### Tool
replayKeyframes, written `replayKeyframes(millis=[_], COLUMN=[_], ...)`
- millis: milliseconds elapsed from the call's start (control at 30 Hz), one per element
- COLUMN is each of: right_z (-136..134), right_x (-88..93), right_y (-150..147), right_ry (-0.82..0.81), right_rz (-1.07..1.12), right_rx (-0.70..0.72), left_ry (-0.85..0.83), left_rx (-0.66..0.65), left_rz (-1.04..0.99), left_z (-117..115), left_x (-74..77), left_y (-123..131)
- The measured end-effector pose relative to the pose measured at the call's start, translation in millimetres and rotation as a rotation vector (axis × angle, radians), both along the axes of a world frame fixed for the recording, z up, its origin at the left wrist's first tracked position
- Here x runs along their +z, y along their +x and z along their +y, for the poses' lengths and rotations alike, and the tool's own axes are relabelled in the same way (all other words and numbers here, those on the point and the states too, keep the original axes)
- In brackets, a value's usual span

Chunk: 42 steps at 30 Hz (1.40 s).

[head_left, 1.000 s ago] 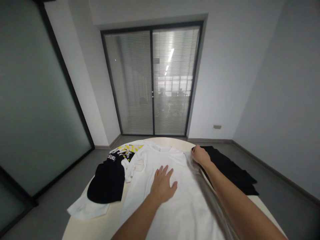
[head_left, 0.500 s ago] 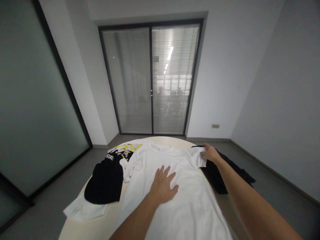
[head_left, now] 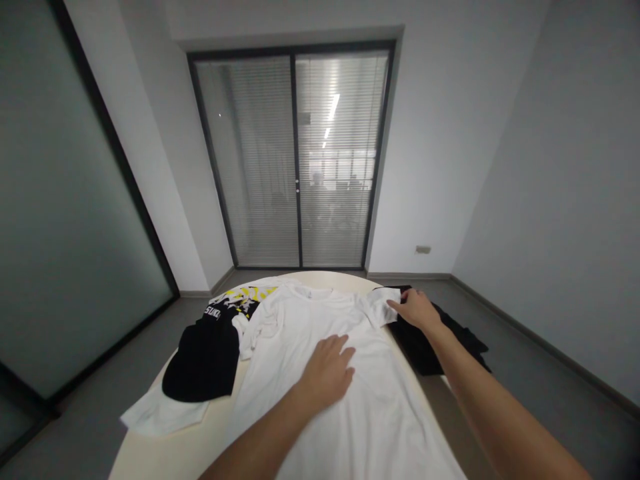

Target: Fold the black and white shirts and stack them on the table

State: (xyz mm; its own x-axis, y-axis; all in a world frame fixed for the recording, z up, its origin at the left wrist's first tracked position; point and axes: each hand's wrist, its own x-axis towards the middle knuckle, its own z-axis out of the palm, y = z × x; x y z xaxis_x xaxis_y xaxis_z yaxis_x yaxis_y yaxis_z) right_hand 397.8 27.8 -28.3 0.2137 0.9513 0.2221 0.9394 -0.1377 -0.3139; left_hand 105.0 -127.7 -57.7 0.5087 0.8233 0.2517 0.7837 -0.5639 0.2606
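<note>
A white T-shirt (head_left: pixel 350 413) lies spread face up on a round cream table (head_left: pixel 200 450). My left hand (head_left: pixel 327 373) rests flat on the shirt's chest, fingers together and stretched out. My right hand (head_left: pixel 415 310) lies on the shirt's right sleeve (head_left: pixel 377 305) at the table's far right edge, fingers extended over the cloth and a black garment (head_left: pixel 435 340) beside it.
A black shirt with white and yellow print (head_left: pixel 210 347) lies on the table's left, over another white garment (head_left: pixel 160 413). Beyond the table are a grey floor, glass doors with blinds (head_left: pixel 295 160) and a frosted glass wall at left.
My right hand pulled the folded right sleeve outward and laid it flat. My left hand stayed on the chest, sliding slightly right with the fingers closing together.
</note>
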Motion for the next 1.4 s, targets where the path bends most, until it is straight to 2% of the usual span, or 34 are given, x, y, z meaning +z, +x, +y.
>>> replayKeyframes(millis=[100, 233, 367, 500, 700, 900, 1067, 1167, 1300, 1400], right_z=[-22, -38, -36, -29, -28, -30, -26, -23, -23, -24], right_x=[-3.2, -7.0, -3.2, -2.7, -11.6, -17.6, -19.1, -20.7, -25.1, -26.7], right_y=[-10, -16, -5, 10, 14, 13, 19, 23, 26, 26], right_ry=[-0.096, -0.051, -0.001, 0.065, 0.052, 0.077, 0.069, 0.100, 0.125, 0.117], right_rz=[-0.078, -0.064, 0.122, 0.167, 0.180, 0.258, 0.264, 0.285, 0.289, 0.274], right_rx=[0.029, 0.051, -0.001, -0.038, -0.072, -0.110, -0.071, -0.034, 0.004, 0.027], left_ry=[-0.021, -0.039, -0.021, 0.011, 0.023, 0.064, 0.006, 0.078, 0.248, 0.222], left_rx=[-0.168, -0.269, -0.256, -0.234, -0.284, -0.210, -0.447, -0.587, -0.714, -0.755], left_rz=[-0.043, -0.051, -0.087, -0.163, -0.129, -0.195, -0.111, 0.013, 0.105, 0.094], left_z=[-24, -43, -50, -55, -54, -53, -69, -82, -93, -97], left_x=[-0.7, -6.4, -1.7, 5.3, -0.4, -1.7, 10.4, 13.9, 0.1, -18.5], left_y=[19, 35, 35, 25, 13, 6, 2, 8, 31, 53])
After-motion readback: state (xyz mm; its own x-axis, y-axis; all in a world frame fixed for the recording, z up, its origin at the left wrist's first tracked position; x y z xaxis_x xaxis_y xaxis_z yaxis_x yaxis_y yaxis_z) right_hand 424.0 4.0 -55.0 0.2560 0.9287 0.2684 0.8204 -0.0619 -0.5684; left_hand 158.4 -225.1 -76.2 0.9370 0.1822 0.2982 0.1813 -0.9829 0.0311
